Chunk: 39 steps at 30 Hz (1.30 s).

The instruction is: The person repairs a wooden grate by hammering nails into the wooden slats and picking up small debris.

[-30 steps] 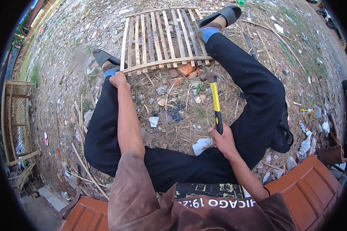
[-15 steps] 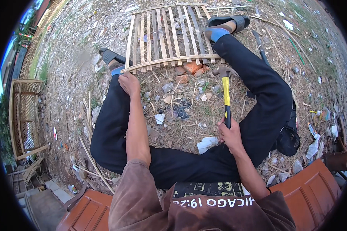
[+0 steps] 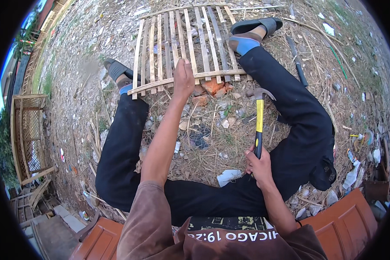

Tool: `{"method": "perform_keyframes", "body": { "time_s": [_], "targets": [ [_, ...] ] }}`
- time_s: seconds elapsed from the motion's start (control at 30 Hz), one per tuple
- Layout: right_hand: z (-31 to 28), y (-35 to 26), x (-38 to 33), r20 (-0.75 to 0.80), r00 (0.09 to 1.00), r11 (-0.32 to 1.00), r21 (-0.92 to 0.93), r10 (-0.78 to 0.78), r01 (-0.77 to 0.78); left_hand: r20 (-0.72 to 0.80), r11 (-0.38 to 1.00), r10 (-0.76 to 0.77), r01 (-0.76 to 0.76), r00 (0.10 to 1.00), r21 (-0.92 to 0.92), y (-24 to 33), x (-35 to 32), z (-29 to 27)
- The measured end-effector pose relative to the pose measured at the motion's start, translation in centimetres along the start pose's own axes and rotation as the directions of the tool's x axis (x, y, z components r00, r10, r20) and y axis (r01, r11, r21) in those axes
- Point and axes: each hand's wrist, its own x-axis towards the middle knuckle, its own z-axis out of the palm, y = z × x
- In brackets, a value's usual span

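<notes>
Now sits with both legs, in black trousers (image 3: 117,160), spread wide around a patch of littered ground. Reaches forward with the left hand (image 3: 184,79) to the near rail (image 3: 221,73) of a slatted wooden frame (image 3: 190,43), touching left of the rail's middle with fingers curled over toward the slats. Cannot tell whether these fingers are pinching wood or only pressing against it, with the back of the hand in the way.

Grips a hammer (image 3: 259,117) in the right hand (image 3: 258,165), with fingers wrapped closed around the black lower end of the yellow-and-black handle. Holds it nearly upright in view, with the claw pointing right, just beside the right trouser leg and apart from the frame.

Has the frame straight ahead, between the two feet, with slats running away from the body and short ends poking past the near rail. Wears a grey sandal (image 3: 118,69) on the left foot, close to the frame's left edge, and another on the right, near its far right corner. Shows broken orange brick (image 3: 212,86) by the near rail, and a long dark-handled tool (image 3: 301,74) to the right of the right leg.
</notes>
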Motion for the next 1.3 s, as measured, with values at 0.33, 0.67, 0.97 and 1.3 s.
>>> {"method": "perform_keyframes", "body": {
  "time_s": [0.33,0.67,0.97,1.3],
  "targets": [
    [1.0,-2.3,2.4,-0.009,0.999,0.999,-0.013,0.052,-0.052,0.249,0.911,-0.237,0.304,0.939,-0.278,-0.3,1.6,5.7],
    [2.3,-4.8,4.9,-0.006,0.999,0.994,-0.099,-0.037,0.036,0.227,0.98,-0.146,0.172,0.963,-0.1,-1.6,0.2,7.9],
    [2.9,-4.5,6.1,-0.008,0.98,0.95,-0.246,-0.199,0.191,0.198,0.986,-0.13,0.147,0.972,-0.076,-0.9,0.1,8.3],
    [2.9,-3.9,6.5,-0.031,0.966,0.887,-0.404,-0.256,0.222,0.189,0.986,-0.102,0.124,0.977,-0.108,-1.5,-0.1,8.3]
  ]
}}
